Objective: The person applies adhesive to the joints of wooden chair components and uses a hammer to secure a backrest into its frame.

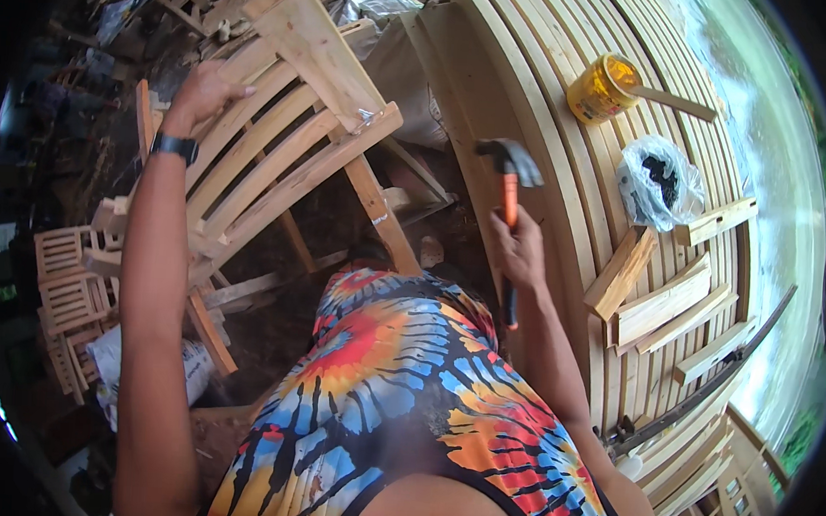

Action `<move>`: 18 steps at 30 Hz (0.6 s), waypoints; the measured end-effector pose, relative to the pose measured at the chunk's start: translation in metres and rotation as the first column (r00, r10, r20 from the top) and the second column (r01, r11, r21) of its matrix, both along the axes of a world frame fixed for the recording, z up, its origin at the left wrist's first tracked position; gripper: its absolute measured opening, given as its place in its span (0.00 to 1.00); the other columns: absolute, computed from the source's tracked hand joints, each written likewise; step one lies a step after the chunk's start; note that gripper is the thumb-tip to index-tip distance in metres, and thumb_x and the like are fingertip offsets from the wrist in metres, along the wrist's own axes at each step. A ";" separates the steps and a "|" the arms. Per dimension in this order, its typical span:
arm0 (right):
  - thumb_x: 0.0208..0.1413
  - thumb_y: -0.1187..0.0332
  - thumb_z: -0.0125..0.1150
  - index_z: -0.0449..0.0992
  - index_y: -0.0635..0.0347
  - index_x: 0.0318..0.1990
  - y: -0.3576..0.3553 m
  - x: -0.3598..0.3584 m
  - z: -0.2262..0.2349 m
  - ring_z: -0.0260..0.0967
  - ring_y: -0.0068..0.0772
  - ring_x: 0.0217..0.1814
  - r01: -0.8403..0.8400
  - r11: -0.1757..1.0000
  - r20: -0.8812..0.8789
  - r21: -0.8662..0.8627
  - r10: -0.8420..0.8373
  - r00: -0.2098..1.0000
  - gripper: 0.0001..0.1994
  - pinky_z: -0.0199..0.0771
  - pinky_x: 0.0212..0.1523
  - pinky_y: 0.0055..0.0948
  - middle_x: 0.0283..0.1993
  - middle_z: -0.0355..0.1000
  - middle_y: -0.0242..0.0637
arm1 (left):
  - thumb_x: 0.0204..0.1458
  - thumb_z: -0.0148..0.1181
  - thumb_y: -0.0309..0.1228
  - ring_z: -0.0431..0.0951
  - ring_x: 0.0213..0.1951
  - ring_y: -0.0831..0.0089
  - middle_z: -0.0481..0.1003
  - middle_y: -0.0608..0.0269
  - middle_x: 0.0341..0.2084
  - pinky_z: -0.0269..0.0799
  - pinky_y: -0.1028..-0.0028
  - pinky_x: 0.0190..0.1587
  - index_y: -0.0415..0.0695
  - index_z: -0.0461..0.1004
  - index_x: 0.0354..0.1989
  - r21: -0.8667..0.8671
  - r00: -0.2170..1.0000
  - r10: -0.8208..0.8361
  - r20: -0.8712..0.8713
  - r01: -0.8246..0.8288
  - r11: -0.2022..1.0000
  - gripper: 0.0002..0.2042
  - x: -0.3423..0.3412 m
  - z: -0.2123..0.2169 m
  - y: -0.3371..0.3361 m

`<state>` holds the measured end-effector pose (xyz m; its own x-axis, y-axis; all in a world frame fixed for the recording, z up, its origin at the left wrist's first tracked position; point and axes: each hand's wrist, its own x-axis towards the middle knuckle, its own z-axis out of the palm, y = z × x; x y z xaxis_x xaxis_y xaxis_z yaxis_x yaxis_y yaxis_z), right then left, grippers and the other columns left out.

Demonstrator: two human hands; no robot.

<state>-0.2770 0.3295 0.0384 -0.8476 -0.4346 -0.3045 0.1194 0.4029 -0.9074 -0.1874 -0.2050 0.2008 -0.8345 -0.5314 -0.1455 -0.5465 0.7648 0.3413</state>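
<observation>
My right hand [520,250] is closed round the handle of a claw hammer [510,198]. The handle is orange and black, and the dark head points up, held off to the right of the wood. On the left, my left hand [205,96] grips the outer edge of an unfinished slatted wooden chair [259,161], its thumb lying along a slat and its fingers partly hidden. A wide flat board [326,53] crosses the chair's slats at the far end. Something small and whitish [364,117] sits at the corner where board and side rail meet.
On the right, a slatted wooden surface [567,163] bears a yellow jar [597,95] with a stick in it, a plastic bag [634,181] of dark small pieces, and several wood offcuts [663,299]. Small slatted wooden pieces [63,258] are stacked at the left.
</observation>
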 end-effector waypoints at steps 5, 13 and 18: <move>0.67 0.53 0.60 0.73 0.66 0.35 -0.095 -0.006 -0.068 0.73 0.53 0.28 -0.259 0.966 -0.186 0.023 0.259 0.948 0.21 0.72 0.34 0.45 0.26 0.73 0.53 | 0.47 0.76 0.42 0.83 0.27 0.69 0.81 0.57 0.28 0.77 0.66 0.29 0.37 0.80 0.36 0.134 1.000 0.000 -0.015 0.002 0.991 0.20 -0.017 -0.016 -0.037; 0.66 0.52 0.60 0.72 0.65 0.39 -0.180 -0.028 -0.065 0.75 0.70 0.39 -0.305 0.952 -0.341 0.018 0.293 0.893 0.20 0.71 0.36 0.57 0.30 0.75 0.63 | 0.49 0.76 0.37 0.85 0.33 0.67 0.82 0.55 0.32 0.84 0.68 0.35 0.34 0.79 0.41 0.078 1.000 0.006 -0.014 -0.005 0.997 0.19 -0.014 -0.012 -0.030; 0.66 0.57 0.61 0.75 0.63 0.43 -0.188 -0.045 -0.082 0.75 0.68 0.34 -0.339 0.935 -0.436 0.098 0.347 0.830 0.16 0.72 0.32 0.51 0.26 0.74 0.59 | 0.60 0.66 0.41 0.76 0.42 0.67 0.79 0.59 0.40 0.73 0.62 0.45 0.51 0.84 0.51 -0.031 0.942 0.103 0.319 -0.099 0.995 0.14 -0.030 0.017 0.000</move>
